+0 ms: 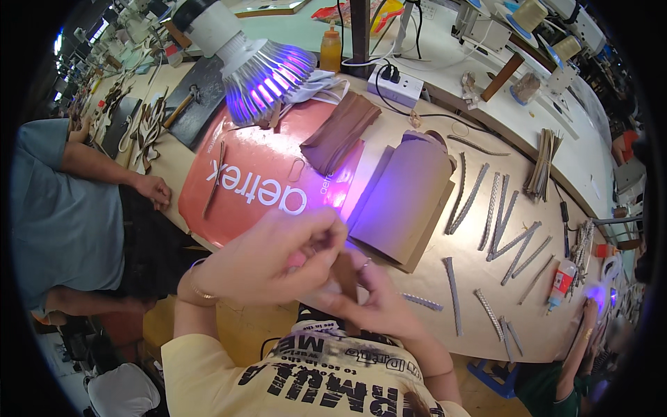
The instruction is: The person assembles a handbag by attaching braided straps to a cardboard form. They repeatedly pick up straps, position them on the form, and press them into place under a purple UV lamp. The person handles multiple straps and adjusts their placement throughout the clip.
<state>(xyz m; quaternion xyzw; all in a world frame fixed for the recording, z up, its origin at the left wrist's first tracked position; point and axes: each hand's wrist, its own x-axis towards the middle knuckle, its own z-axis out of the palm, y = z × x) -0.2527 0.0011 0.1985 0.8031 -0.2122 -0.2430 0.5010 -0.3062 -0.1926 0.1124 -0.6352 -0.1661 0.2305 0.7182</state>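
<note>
My left hand (295,254), a bracelet at its wrist, is raised over the near table edge, fingers curled into a pinch. What it pinches, if anything, is hidden; a small pink spot shows between the fingers. Just right of it and lower, my right hand (379,299), with a ring on one finger, grips a small brown strip (346,276), probably leather. The two hands are close together in front of my chest. Beyond them lies a red glossy sheet (243,149) bearing a stack of brown leather pieces (340,132). A folded brown cardboard sheet (403,198) lies to its right.
A lit lamp (267,76) hangs over the red sheet. Several grey braided straps (492,212) and a small glue bottle (561,285) lie at right. A power strip (396,85) and an amber bottle (331,50) stand behind. Co-workers sit left (69,208) and right (577,361).
</note>
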